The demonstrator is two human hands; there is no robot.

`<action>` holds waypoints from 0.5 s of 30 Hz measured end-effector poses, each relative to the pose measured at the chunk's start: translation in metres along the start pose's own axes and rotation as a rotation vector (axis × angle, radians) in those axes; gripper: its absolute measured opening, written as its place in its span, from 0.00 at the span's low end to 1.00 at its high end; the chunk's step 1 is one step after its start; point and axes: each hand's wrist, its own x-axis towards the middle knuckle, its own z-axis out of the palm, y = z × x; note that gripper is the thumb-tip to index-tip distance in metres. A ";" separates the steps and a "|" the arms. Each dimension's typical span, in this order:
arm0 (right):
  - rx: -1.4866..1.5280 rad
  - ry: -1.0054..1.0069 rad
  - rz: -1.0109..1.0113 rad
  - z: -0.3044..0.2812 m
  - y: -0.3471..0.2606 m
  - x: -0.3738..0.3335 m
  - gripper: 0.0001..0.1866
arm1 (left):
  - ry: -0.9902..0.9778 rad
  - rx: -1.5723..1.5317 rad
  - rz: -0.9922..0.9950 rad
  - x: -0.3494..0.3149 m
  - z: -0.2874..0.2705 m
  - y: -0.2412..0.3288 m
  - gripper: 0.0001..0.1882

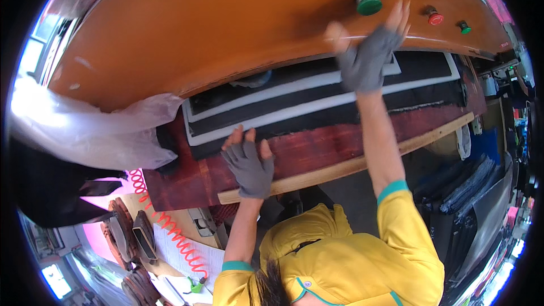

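Fingers spread wide, the right hand (371, 56) is over the sheet (272, 106), near a green button (369, 4). The left hand (249, 167), loosely open, is at its near edge. Black with nested white bands, the sheet lies flat on the red board (317, 150). Left of the left hand, plastic (107, 130) bunches; any contents are unclear.

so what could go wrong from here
The right hand looks close to the larger green button; a stray touch might press it. The left hand is at the near edge of the black sheet and could nudge it askew. The loose plastic film by the orange panel might get caught.
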 end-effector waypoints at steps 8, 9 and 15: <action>0.057 -0.540 0.088 -0.045 0.009 -0.095 0.59 | -0.186 -0.008 0.164 -0.026 0.050 0.024 0.20; 0.106 -0.603 0.033 -0.060 0.005 -0.119 0.58 | -0.157 0.027 0.149 -0.025 0.053 0.021 0.20; 0.170 -0.940 0.132 -0.090 -0.007 -0.175 0.14 | -0.141 0.073 0.210 -0.022 0.060 0.019 0.11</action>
